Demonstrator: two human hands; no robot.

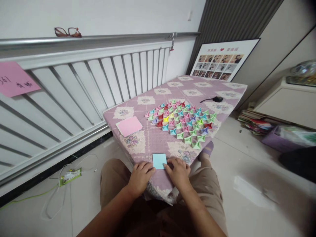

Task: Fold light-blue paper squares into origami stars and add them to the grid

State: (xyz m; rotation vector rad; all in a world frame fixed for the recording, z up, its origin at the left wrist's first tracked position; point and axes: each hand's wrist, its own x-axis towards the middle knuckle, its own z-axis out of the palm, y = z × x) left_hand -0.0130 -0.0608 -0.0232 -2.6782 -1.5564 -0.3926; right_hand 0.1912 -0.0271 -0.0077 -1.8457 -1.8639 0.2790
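A light blue paper square [159, 161] lies flat on the patterned tablecloth [158, 140] near the table's front corner. My left hand [141, 175] rests at its lower left edge, fingers together and touching the paper. On the other side, my right hand [178, 171] has its thumb at the lower right edge of the square and its fingers curled beside it. Beyond the hands, rows of small folded paper pieces [186, 128] in many colours stand on the cloth. A stack of pink paper [129, 126] lies to the left.
A black object with a short cord [217, 99] lies farther back on the table. Along the left runs a white radiator [98, 79], with glasses [67, 32] on the rail above. A photo board [218, 61] leans behind the table. A power strip [71, 176] is on the floor.
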